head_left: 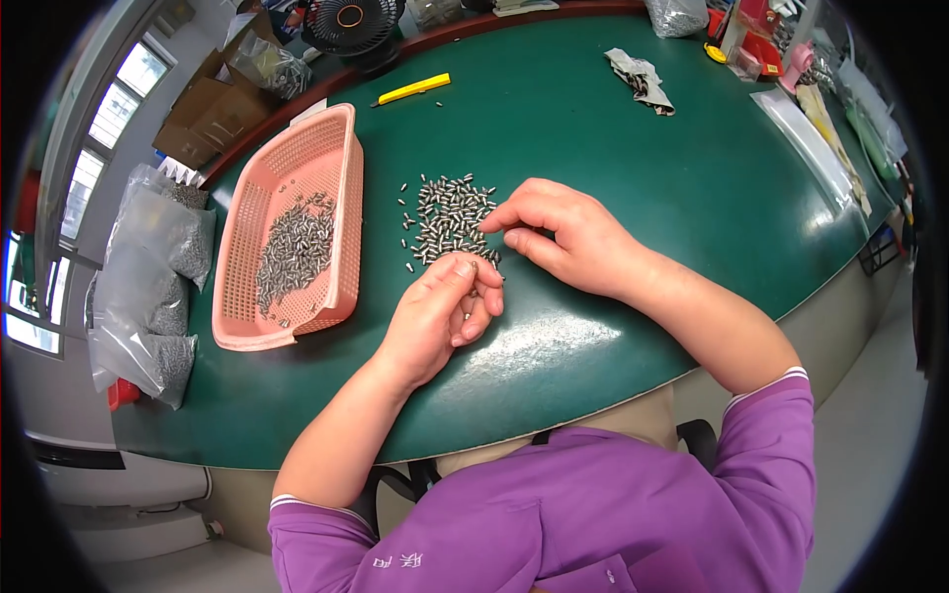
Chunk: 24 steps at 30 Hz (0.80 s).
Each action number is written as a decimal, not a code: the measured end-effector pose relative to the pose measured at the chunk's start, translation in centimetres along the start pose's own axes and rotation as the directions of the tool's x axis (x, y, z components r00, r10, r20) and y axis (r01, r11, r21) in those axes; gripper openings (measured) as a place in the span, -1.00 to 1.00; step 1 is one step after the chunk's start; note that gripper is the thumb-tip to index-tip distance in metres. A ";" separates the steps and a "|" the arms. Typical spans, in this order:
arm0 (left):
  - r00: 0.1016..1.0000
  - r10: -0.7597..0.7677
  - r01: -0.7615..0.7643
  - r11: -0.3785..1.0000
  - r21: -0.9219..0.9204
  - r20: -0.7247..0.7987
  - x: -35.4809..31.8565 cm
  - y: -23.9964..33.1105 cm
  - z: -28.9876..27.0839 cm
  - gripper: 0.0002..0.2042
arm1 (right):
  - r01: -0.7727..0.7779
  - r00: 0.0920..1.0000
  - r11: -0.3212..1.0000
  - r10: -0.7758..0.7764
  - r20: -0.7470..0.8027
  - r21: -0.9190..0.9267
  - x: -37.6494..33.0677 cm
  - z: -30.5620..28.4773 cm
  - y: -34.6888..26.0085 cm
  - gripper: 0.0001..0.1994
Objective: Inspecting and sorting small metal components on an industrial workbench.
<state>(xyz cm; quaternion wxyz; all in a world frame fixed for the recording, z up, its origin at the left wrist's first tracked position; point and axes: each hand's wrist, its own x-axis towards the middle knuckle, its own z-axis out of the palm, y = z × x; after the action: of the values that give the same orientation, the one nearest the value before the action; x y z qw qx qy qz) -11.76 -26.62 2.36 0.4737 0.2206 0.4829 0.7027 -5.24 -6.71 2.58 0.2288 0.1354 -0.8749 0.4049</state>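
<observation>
A pile of small, silvery-grey cylindrical metal pieces (450,219) lies on the green table in front of me, with a few strays at its left side. My left hand (445,306) is palm up at the pile's near edge, its fingers curled around small metal pieces (473,267); one shows by the thumb tip. At the right edge of the pile is my right hand (563,232), palm down. Its thumb and index finger are apart, and no piece shows between them. To the left stands a pink plastic basket (346,188) with many similar metal pieces inside.
Clear plastic bags (148,287) of small parts line the table's left edge. A yellow cutter knife (413,89) and a black fan (351,30) are beyond the basket. At the far right lie a crumpled wrapper (641,79) and a flat clear plastic sleeve (806,143).
</observation>
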 end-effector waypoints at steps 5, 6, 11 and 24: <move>1.000 -0.003 0.002 0.999 -0.041 -0.018 0.0 0.1 -0.1 -0.72 | -0.004 0.999 0.996 0.009 0.049 -0.088 -0.2 0.0 0.4 -0.85; 0.999 0.004 -0.005 0.999 -0.046 -0.033 0.0 0.1 -0.1 -0.72 | -0.027 0.996 0.994 0.036 0.080 -0.106 -0.3 0.0 0.4 -0.86; 0.998 0.026 -0.030 0.997 -0.073 -0.062 0.1 0.1 -0.2 -0.72 | 0.032 0.993 0.981 -0.010 0.116 -0.192 -0.5 0.5 0.5 -0.87; 0.999 -0.002 0.001 1.000 -0.025 -0.049 0.1 0.2 0.0 -0.80 | 0.010 0.999 1.000 -0.012 0.045 0.024 -0.1 0.3 -0.1 -0.91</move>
<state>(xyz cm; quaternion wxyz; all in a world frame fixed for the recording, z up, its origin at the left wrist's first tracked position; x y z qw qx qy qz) -11.86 -26.51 2.52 0.4650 0.1972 0.4858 0.7134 -5.23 -7.00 2.43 0.2096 0.1520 -0.8742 0.4107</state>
